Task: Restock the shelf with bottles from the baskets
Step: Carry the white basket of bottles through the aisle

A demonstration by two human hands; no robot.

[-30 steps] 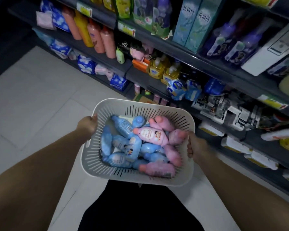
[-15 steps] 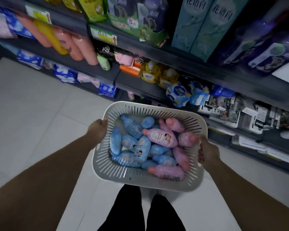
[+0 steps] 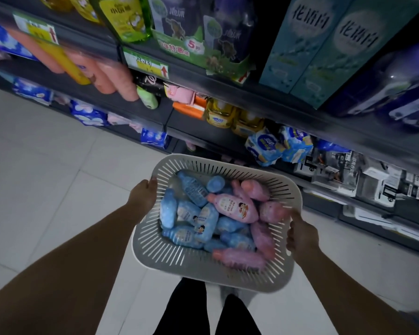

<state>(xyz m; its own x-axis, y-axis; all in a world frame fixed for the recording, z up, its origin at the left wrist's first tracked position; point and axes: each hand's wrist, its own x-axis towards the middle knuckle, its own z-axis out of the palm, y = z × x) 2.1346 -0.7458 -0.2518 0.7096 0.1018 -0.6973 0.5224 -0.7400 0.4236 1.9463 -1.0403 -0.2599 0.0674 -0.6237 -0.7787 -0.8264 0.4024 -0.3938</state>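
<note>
I hold a white slotted basket [image 3: 169, 257] in front of me, above the floor. My left hand [image 3: 142, 195] grips its left rim and my right hand [image 3: 300, 235] grips its right rim. Several small blue bottles [image 3: 191, 221] lie on the basket's left side and several pink bottles [image 3: 235, 207] on its right, all on their sides. The dark shelf [image 3: 203, 131] stands ahead and to the right, with a bare stretch of board just beyond the basket.
Orange and yellow bottles [image 3: 102, 73] stand on the upper left shelf. Yellow bottles [image 3: 221, 114] and blue packs [image 3: 266, 146] sit mid-shelf. Teal boxes [image 3: 312, 44] fill the top right. Boxed goods [image 3: 373, 182] line the lower right shelf. Light floor tiles [image 3: 46, 177] stretch left.
I have stepped nearer to the shelf with the basket; the shelves now loom larger and higher in view. Both hands keep their grip on the rims.
</note>
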